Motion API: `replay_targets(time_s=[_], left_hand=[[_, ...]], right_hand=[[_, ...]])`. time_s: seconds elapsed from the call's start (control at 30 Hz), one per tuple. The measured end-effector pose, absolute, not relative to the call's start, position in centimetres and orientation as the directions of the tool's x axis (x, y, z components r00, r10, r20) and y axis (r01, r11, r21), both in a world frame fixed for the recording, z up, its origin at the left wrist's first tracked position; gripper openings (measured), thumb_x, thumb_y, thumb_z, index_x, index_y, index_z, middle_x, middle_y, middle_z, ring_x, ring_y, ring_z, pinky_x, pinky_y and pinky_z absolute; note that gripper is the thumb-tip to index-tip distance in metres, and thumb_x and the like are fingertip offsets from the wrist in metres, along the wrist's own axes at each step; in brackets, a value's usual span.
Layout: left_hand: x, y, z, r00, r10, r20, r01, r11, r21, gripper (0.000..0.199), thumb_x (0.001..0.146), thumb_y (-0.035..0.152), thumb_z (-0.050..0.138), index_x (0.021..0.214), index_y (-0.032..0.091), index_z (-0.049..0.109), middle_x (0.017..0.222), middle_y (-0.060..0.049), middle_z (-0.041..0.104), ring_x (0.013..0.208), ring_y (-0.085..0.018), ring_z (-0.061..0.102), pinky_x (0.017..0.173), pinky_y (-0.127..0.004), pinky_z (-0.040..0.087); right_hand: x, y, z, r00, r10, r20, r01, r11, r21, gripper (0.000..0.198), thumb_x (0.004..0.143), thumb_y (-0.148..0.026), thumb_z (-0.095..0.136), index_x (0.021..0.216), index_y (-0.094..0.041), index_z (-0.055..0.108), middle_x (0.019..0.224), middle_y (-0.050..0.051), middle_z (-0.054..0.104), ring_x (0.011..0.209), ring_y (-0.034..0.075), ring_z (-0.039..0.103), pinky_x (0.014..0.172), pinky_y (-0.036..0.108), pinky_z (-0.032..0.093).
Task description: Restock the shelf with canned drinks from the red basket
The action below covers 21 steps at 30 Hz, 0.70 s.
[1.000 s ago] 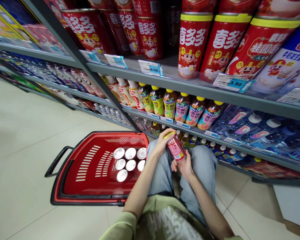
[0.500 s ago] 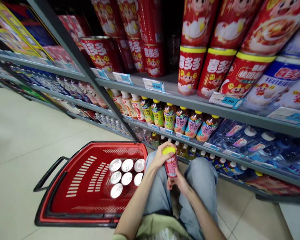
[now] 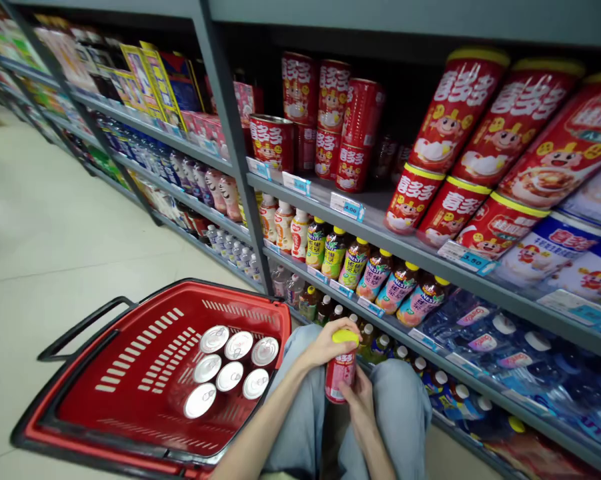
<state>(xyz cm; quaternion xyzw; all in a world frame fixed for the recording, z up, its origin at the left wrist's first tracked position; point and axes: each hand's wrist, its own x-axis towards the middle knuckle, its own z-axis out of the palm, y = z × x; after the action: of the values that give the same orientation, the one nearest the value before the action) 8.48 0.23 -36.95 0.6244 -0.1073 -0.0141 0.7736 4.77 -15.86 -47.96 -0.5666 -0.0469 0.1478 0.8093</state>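
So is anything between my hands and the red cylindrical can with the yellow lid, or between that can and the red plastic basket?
Your left hand and right hand both touch the can, nothing visible between. Toward the basket, your left knee in pale blue denim and bare left forearm stand in between.

A basket [image 3: 107, 408] sits on the floor [image 3: 105, 267] left of the person's knees [image 3: 400, 400], with seven tins [image 3: 229, 377] grouped in its end nearest them. The can [image 3: 339, 373] is by the knees, left fingers [image 3: 347, 325] over its lid, right fingers [image 3: 348, 393] at its lower side. Ahead, stacked cans [image 3: 443, 133] stand on a shelf [image 3: 410, 250]; below are drink bottles [image 3: 375, 275], with water bottles [image 3: 485, 340] to their right.
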Motion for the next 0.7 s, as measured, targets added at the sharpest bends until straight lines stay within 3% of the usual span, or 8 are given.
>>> replay_targets(time_s=[0.1, 0.2, 0.33, 0.43, 0.53, 0.6, 0.7], left_hand=[[7.7, -0.4, -37.2, 0.987, -0.013, 0.162, -0.159, 0.134, 0.978, 0.041, 0.078, 0.046, 0.08, 0.111, 0.027, 0.066, 0.108, -0.004, 0.074, 0.1, -0.023, 0.069, 0.091, -0.034, 0.054], [6.1, -1.1, -38.1, 0.992, 0.031, 0.121, -0.122, 0.049, 0.991, 0.07, 0.072, 0.043, 0.085, 0.137, 0.038, 0.057, 0.125, -0.002, 0.071, 0.112, -0.028, 0.068, 0.1, -0.039, 0.054], [3.2, -2.2, -39.7, 0.995, 0.093, 0.032, -0.03, -0.018, 0.999, 0.096, 0.074, 0.044, 0.081, 0.159, 0.029, 0.039, 0.145, -0.01, 0.063, 0.13, -0.034, 0.061, 0.115, -0.049, 0.046], [1.3, -2.4, -40.4, 0.982, 0.19, -0.022, 0.028, -0.026, 0.999, 0.092, 0.077, 0.045, 0.077, 0.16, 0.026, 0.04, 0.149, -0.012, 0.06, 0.138, -0.036, 0.055, 0.121, -0.053, 0.039], [0.0, -2.2, -40.3, 0.965, 0.257, -0.057, 0.063, -0.013, 0.998, 0.09, 0.074, 0.042, 0.08, 0.156, 0.032, 0.047, 0.15, -0.01, 0.06, 0.14, -0.039, 0.053, 0.122, -0.057, 0.037], [-0.5, -1.5, -39.8, 0.96, 0.277, -0.051, 0.051, 0.007, 0.999, 0.091, 0.07, 0.04, 0.084, 0.154, 0.036, 0.05, 0.148, -0.009, 0.061, 0.137, -0.04, 0.055, 0.12, -0.058, 0.04], [-0.3, 0.3, -38.0, 0.948, 0.318, 0.017, -0.028, 0.032, 0.999, 0.091, 0.066, 0.039, 0.088, 0.151, 0.037, 0.053, 0.145, -0.009, 0.064, 0.134, -0.039, 0.059, 0.117, -0.056, 0.045]], right_hand=[[4.8, -16.4, -47.8, 0.963, 0.222, -0.153, -0.224, 0.345, -0.911, 0.063, 0.064, -0.052, 0.092, 0.118, -0.023, 0.078, 0.125, 0.011, 0.075, 0.122, 0.036, 0.068, 0.105, 0.049, 0.056], [4.9, -16.6, -47.6, 0.967, 0.155, -0.201, -0.248, 0.41, -0.878, 0.061, 0.058, -0.06, 0.093, 0.106, -0.026, 0.081, 0.115, 0.011, 0.078, 0.112, 0.036, 0.072, 0.097, 0.049, 0.06], [4.8, -16.5, -47.6, 0.961, 0.202, -0.19, -0.258, 0.396, -0.881, 0.059, 0.058, -0.067, 0.091, 0.1, -0.028, 0.081, 0.11, 0.011, 0.079, 0.108, 0.036, 0.073, 0.095, 0.052, 0.06], [4.5, -16.2, -47.6, 0.948, 0.27, -0.168, -0.26, 0.353, -0.899, 0.064, 0.053, -0.072, 0.092, 0.1, -0.029, 0.082, 0.111, 0.011, 0.079, 0.111, 0.038, 0.073, 0.098, 0.053, 0.059], [4.2, -16.0, -47.4, 0.932, 0.338, -0.133, -0.243, 0.31, -0.919, 0.074, 0.048, -0.078, 0.09, 0.108, -0.035, 0.081, 0.117, 0.008, 0.078, 0.119, 0.039, 0.069, 0.105, 0.055, 0.056], [4.2, -16.7, -47.2, 0.925, 0.368, -0.095, -0.199, 0.254, -0.947, 0.077, 0.051, -0.079, 0.088, 0.116, -0.039, 0.078, 0.122, 0.007, 0.076, 0.122, 0.04, 0.068, 0.106, 0.057, 0.055], [4.7, -19.9, -46.6, 0.932, 0.355, -0.066, -0.105, 0.091, -0.99, 0.061, 0.067, -0.07, 0.084, 0.121, -0.043, 0.076, 0.121, 0.007, 0.077, 0.104, 0.04, 0.075, 0.089, 0.058, 0.063]])
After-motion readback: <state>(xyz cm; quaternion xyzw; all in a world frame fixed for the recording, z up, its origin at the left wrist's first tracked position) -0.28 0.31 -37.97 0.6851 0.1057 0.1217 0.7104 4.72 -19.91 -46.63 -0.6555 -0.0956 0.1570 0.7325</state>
